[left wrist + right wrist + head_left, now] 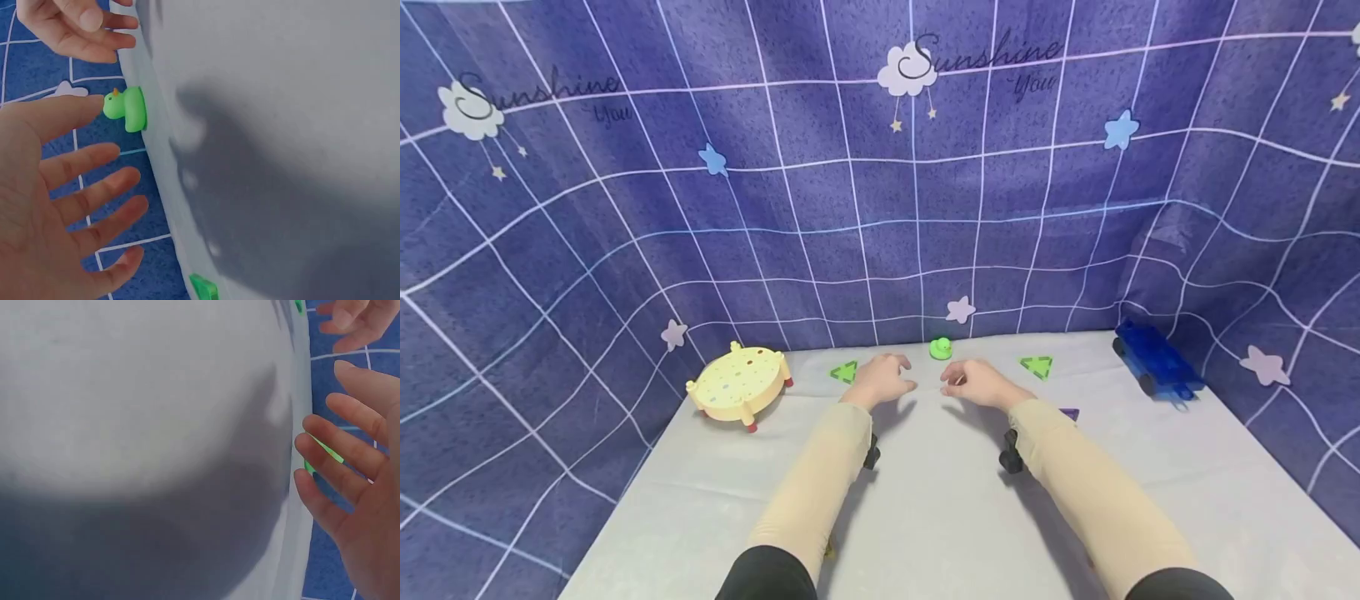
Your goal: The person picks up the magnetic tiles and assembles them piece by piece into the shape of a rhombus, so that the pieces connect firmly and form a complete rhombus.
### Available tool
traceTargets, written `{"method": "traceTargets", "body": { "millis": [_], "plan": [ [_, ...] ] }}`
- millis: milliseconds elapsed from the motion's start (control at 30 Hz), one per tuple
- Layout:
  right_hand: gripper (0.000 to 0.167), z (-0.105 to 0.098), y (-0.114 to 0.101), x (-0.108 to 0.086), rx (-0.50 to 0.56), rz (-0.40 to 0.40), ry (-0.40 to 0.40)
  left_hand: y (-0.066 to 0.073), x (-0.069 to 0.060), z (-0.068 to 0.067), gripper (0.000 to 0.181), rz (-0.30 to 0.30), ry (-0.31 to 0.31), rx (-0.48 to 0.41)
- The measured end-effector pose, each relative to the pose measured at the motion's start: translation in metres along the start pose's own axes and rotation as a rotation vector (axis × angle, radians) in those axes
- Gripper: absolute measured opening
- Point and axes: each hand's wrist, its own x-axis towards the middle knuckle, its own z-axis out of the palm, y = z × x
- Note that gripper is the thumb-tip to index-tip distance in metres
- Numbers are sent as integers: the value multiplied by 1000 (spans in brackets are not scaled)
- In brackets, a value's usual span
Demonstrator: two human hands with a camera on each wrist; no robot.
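Left hand point(882, 379): hovering above worktop point(940, 508), fingers loosely spread | right hand point(982, 383): hovering opposite, fingers spread, slightly bent | green duck point(941, 349): sitting just beyond and between them, near far edge | left green triangle point(843, 372): lying beside left hand | blue toy vehicle point(1156, 362): resting far right

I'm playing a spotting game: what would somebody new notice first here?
Probably the bright green duck at the far edge of the white table, with the left grip and right grip, both empty, nearby. Next, the yellow dotted stand at left and blue wheeled toy at right.
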Motion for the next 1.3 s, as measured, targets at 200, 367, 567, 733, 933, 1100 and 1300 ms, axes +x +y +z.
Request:
{"method": "traceTargets", "body": {
  "millis": [200, 367, 567, 733, 933, 1100, 1300],
  "plan": [
    [25, 2, -7, -5, -45, -49, -74, -6, -8, -4, 34, 155, -38, -73],
    [24, 4, -18, -12, -58, -124, -109, -15, -17, -2, 31, 255, -49, -116],
    [25, 8, -31, -14, -59, -171, -146, -24, -27, -4, 30, 285, -39, -161],
    [25, 10, -38, -16, -57, -170, -169, -34, -32, -4, 33, 296, -45, -155],
    [24, 14, -39, -17, -82, -185, -188, -44, -42, -7, 33, 257, -38, -171],
    [27, 20, -40, -19, -99, -201, -207, -51, -53, -7, 31, 228, 4, -198],
    [34, 30, -46, -22, -166, -173, -232, -63, -65, -9, 29, 191, 59, -231]
  ]
}}
